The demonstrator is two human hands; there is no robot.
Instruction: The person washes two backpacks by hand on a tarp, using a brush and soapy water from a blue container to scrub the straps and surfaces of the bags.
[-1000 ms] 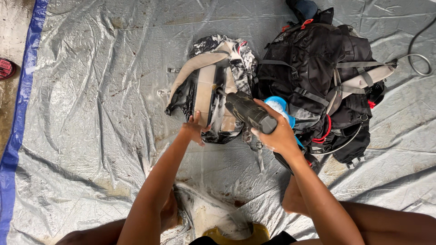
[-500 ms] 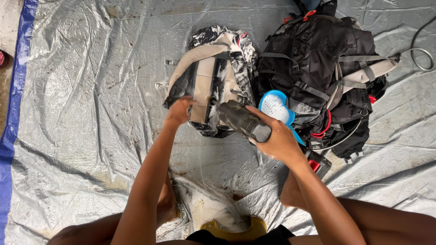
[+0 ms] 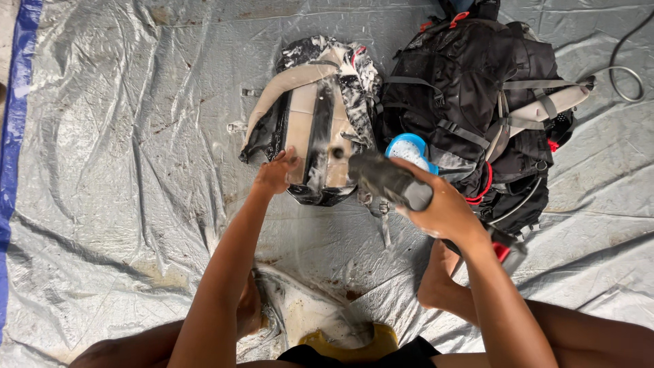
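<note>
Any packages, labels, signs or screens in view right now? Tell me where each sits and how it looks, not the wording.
None that I can make out: no package, sign or screen, and no label shows on either bag.
Small soapy backpack: lies on the silver tarp, under the left hand.
Large black backpack: lies right of it, with no legible tag.

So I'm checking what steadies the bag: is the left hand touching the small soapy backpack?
Touching. The head view shows the left hand with its fingers pressed on the lower back panel of the small soapy backpack, no gap between them.
</note>
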